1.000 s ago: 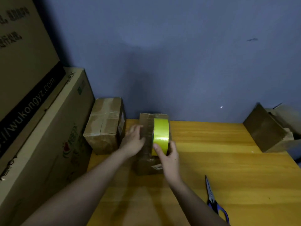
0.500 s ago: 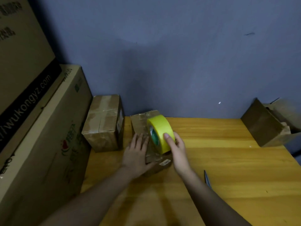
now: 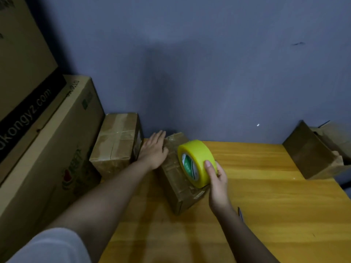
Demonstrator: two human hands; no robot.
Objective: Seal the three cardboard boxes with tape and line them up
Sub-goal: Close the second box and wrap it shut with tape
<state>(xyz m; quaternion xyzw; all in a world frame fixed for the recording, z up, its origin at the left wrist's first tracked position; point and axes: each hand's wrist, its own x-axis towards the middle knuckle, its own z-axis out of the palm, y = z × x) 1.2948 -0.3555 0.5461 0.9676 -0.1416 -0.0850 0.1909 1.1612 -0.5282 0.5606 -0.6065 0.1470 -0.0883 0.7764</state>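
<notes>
A small cardboard box [image 3: 176, 185] lies at an angle on the wooden table [image 3: 266, 196], its top glossy with tape. My left hand [image 3: 154, 150] rests flat on the box's far left edge, fingers straight. My right hand [image 3: 216, 179] grips a yellow tape roll [image 3: 197, 158] standing on edge on top of the box. A second, taped box [image 3: 117, 141] sits to the left against the wall. A third box [image 3: 311, 154] stands at the table's far right corner with a flap up.
Large cardboard cartons [image 3: 43, 141] stand stacked along the left side, beside the table. The tips of a pair of scissors [image 3: 240, 213] show on the table just right of my right forearm. A blue-grey wall backs the table.
The small box has turned clockwise at an angle. My left hand slid from its near left side to its far left edge. The tape roll has moved toward the box's near right.
</notes>
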